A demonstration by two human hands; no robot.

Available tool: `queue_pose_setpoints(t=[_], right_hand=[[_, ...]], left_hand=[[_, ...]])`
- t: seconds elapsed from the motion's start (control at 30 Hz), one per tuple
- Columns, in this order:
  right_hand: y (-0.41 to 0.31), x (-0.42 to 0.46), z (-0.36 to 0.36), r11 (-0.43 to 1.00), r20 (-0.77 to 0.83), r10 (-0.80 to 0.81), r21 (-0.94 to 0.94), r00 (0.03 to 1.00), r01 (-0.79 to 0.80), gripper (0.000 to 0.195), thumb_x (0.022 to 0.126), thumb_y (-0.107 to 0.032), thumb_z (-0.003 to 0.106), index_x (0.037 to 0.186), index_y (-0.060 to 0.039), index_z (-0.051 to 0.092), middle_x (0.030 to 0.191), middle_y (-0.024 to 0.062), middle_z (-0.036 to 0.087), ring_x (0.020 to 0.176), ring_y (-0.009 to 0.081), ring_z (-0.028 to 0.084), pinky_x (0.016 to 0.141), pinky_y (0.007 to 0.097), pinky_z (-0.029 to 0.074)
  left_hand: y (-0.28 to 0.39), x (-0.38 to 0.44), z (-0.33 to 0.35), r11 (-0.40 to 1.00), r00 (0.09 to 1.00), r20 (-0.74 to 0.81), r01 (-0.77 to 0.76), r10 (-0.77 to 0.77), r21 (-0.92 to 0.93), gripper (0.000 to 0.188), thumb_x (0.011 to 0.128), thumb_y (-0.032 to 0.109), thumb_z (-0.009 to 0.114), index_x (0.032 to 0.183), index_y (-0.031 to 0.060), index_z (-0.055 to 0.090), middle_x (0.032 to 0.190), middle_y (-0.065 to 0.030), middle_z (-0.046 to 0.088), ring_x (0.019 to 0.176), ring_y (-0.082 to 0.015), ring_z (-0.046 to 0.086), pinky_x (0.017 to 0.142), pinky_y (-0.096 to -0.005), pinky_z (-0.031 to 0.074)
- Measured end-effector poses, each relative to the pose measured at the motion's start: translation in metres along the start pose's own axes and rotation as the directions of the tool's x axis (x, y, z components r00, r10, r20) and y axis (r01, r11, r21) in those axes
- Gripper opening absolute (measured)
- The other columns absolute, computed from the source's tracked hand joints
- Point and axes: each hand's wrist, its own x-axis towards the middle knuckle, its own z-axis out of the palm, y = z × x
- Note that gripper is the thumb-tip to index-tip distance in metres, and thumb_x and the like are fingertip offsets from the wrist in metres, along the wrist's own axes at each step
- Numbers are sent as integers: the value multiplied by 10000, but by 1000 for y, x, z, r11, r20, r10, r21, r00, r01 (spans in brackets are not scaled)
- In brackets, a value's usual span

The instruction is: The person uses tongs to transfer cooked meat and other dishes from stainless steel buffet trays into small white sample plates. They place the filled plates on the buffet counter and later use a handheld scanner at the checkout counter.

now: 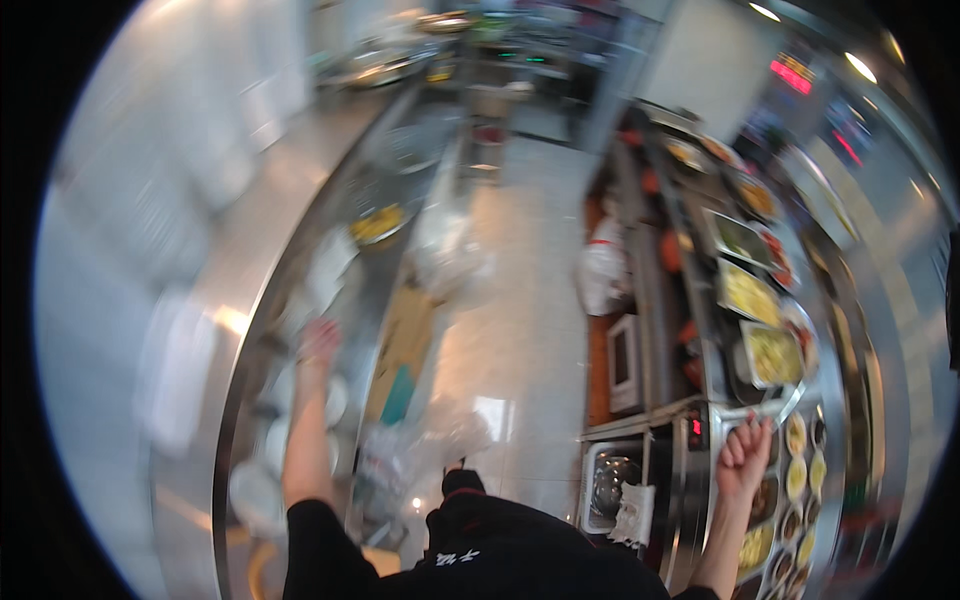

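My left hand [321,341] is stretched over the steel counter on the left, close to a blurred white sheet-like thing [334,259]. Blur hides whether its fingers hold anything. On the right, my right hand [742,454] has curled fingers above the front edge of a serving counter. A pale curved strip [790,403] runs up from its fingertips; I cannot tell whether it is a utensil or a rim, nor whether it is gripped. Just beyond that hand stands a steel pan of pale yellow food [774,356]. Small round bowls [796,478] of food are set beside it.
Stacked white dishes [259,495] and a bowl of yellow food [377,223] stand on the left counter. Below it are a cardboard box [401,349] and clear plastic bags [450,251]. A tiled aisle [525,300] runs between the counters. A grey bin [592,487] sits low right.
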Motion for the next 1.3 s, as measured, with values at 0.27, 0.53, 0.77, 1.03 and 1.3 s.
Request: queue_pose_setpoints(t=[0.27, 0.53, 0.77, 1.03, 1.3], right_hand=[[14, 20, 47, 993, -252, -107, -66, 962, 93, 321, 987, -413, 488, 1021, -109, 584, 607, -42, 378, 411, 62, 308, 368, 223, 244], [26, 108, 55, 997, -267, -71, -9, 961, 71, 296, 993, -385, 485, 1005, -101, 569, 590, -35, 395, 410, 68, 312, 371, 225, 244], [13, 234, 55, 999, -131, -8, 33, 991, 12, 290, 1006, -367, 460, 1037, -94, 554, 618, -27, 404, 418, 72, 318, 378, 223, 264], [-43, 380, 74, 998, -38, -41, -44, 998, 39, 273, 996, -349, 485, 1061, -91, 547, 622, -26, 401, 424, 72, 322, 382, 225, 262], [-34, 492, 111, 996, 31, 21, -84, 999, -18, 294, 996, -341, 489, 1058, -61, 550, 624, -18, 423, 421, 68, 334, 374, 222, 273]], left_hand=[[-2, 183, 10, 940, 816, -467, 293, -342, -176, 513, 931, 606, 382, 837, 113, 491, 814, -93, 582, 711, -210, 527, 631, -368, 417], [57, 214, -17, 942, 788, -608, 266, -91, 204, 587, 935, 569, 314, 793, 85, 614, 580, 16, 518, 532, -129, 455, 495, -294, 359], [74, 179, 8, 932, 765, -635, 147, 105, 331, 495, 942, 459, 364, 866, 48, 631, 691, -3, 585, 626, -134, 529, 570, -308, 434], [11, 134, 106, 818, 594, -579, -510, 558, 266, 212, 926, 198, 540, 965, -6, 582, 792, -57, 595, 723, -184, 578, 681, -279, 519], [-98, 152, 304, 845, 806, -368, -277, 464, 458, 68, 836, 121, 580, 859, 67, 546, 704, -30, 559, 594, -127, 548, 495, -215, 444]])
